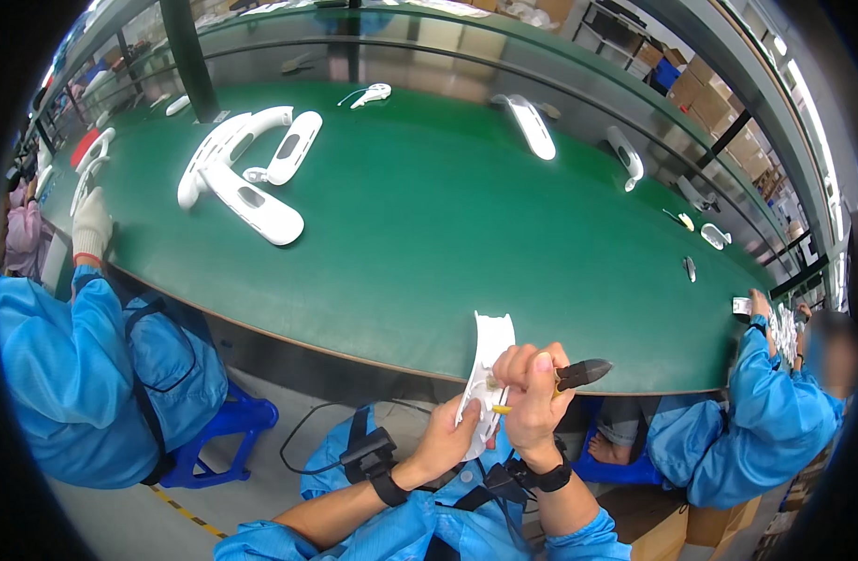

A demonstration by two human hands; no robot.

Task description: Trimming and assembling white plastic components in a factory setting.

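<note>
Head view shows the left hand [440, 438] clamped on a white, curved plastic part [491, 338] at the near edge of the green tabletop [391, 252], the right hand [533, 397] curled round dark-nosed, yellow-handled pliers [586, 373]. Its grip hides most of the handles.

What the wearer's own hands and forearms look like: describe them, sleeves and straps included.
The left hand and right hand are ungloved, the forearms bare below blue sleeves. Each wrist wears a black strap with a dark boxy module; a thin dark cable seems to reach the left one.
</note>
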